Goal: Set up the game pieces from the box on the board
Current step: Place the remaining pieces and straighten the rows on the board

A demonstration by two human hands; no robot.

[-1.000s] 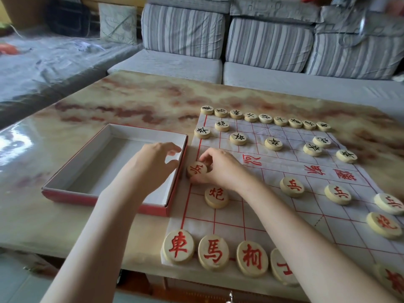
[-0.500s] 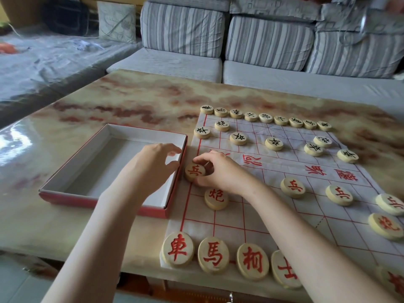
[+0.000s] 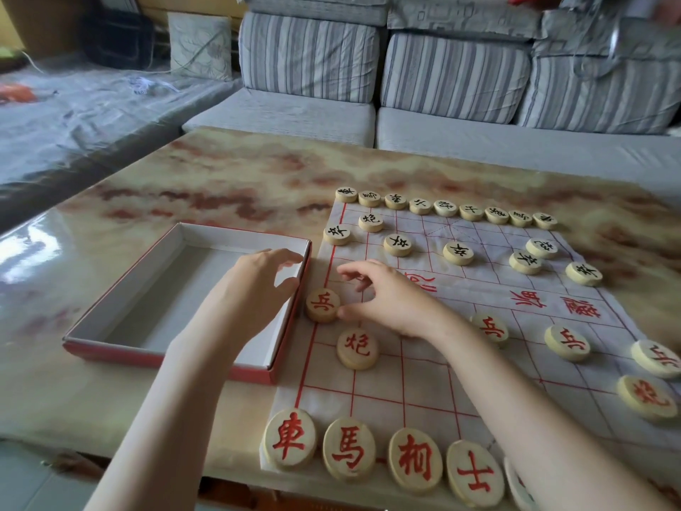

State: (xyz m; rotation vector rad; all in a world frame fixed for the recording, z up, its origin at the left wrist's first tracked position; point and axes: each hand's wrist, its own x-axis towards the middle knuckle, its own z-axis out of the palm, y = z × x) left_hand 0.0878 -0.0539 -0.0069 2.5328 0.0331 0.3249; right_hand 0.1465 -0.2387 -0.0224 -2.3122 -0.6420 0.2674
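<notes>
Piece [image 3: 322,305], marked 兵 in red, was found at board's [image 3: 423,385] left edge, touched only by thumb of right hand [image 3: 387,300], grip unclosed. Left hand [image 3: 254,285] was held slack, empty, over box [image 3: 236,237].

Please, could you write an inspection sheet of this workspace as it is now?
Surface: marbled table, glossy.
Job's things: cloth board lies on it; box beside it, empty; black pieces set far side; red pieces near side; red soldier piece at left edge.
Clutter: nothing seen.
Grippers: left hand hovers over box wall, holding nothing; right hand thumb touches the soldier.
Cables: thin white cord, far left.
Surroundings: striped sofa behind.
</notes>
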